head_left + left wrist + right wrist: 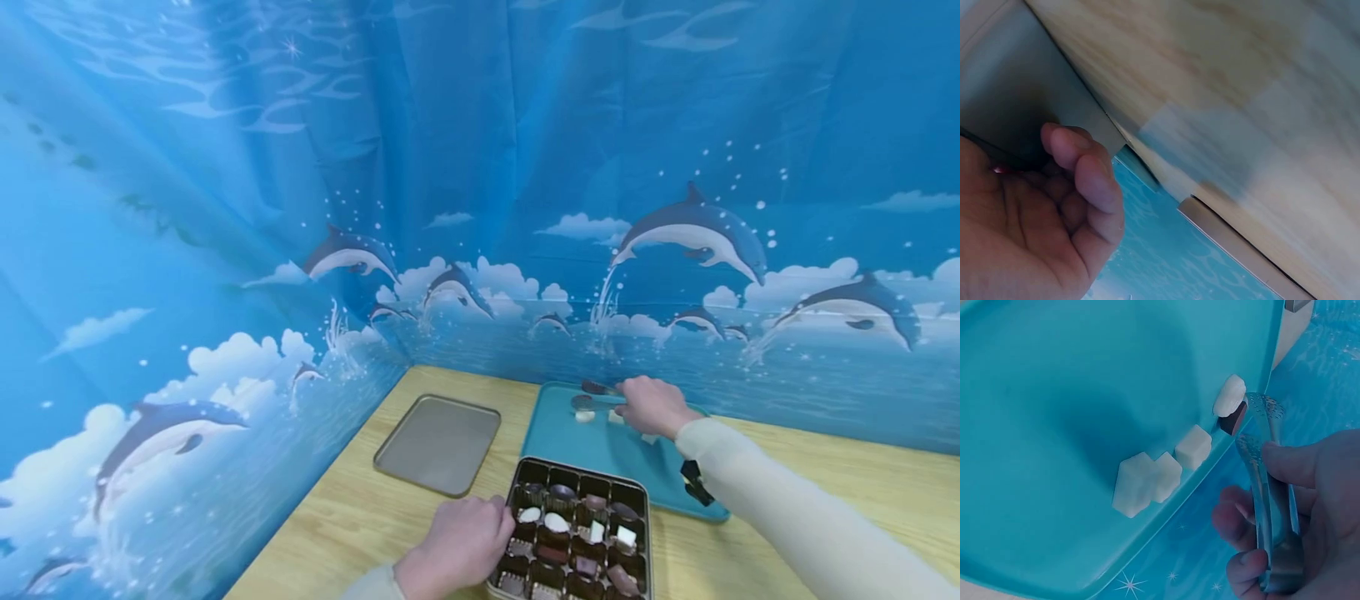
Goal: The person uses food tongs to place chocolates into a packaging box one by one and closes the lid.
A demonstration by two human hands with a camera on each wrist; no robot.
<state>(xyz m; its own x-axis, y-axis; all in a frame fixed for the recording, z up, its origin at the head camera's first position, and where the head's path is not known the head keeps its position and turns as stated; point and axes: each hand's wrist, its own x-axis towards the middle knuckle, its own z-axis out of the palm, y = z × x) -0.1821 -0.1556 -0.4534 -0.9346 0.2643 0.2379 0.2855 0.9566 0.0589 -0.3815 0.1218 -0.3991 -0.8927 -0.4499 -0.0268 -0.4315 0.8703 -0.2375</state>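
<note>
Right hand (652,406) grasped tongs (1261,500) by teal tray (553,435); left hand (462,537) at chocolate box (591,485).
Head: divided chocolate box stood on wood-grain table (337,517), dolphin-print sheet (480,183) behind. Left wrist: curled fingers, smooth box wall beside; cannot tell if gripping. Right wrist alone showed dark brown piece (1234,420) beside perforated tong tips; angular white pieces (1132,485) on tray.

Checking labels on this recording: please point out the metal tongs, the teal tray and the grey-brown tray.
Metal tongs (1262,506), right wrist view: on one of the arms.
Teal tray (558,438), head view: bare part of its surface.
Grey-brown tray (441,443), head view: middle of its surface.
</note>
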